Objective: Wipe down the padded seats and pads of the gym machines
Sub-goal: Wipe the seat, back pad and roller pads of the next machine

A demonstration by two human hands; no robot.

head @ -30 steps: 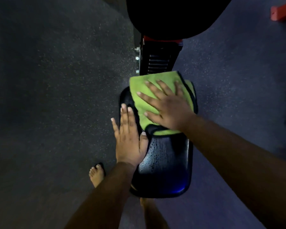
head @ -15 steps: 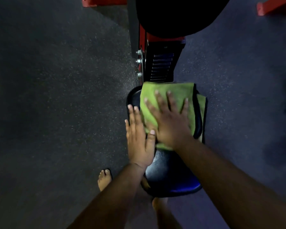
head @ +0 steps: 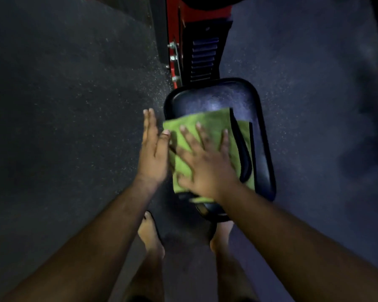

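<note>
Seat (head: 225, 99) at frame centre, mid-wipe. Right hand (head: 205, 164) flat, fingers spread, pressing cloth (head: 210, 123) on its near half. Left hand (head: 154, 153) flat against seat's left edge. Far half bare, faintly streaked; other pads not yet done.

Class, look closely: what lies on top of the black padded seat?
A folded green cloth lies on the black padded seat, with the right hand pressed flat on it. The seat's far end shows bare; the part beneath the cloth is hidden.

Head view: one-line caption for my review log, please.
Right hand presses a green cloth flat on the black padded seat; left hand alongside.
</note>
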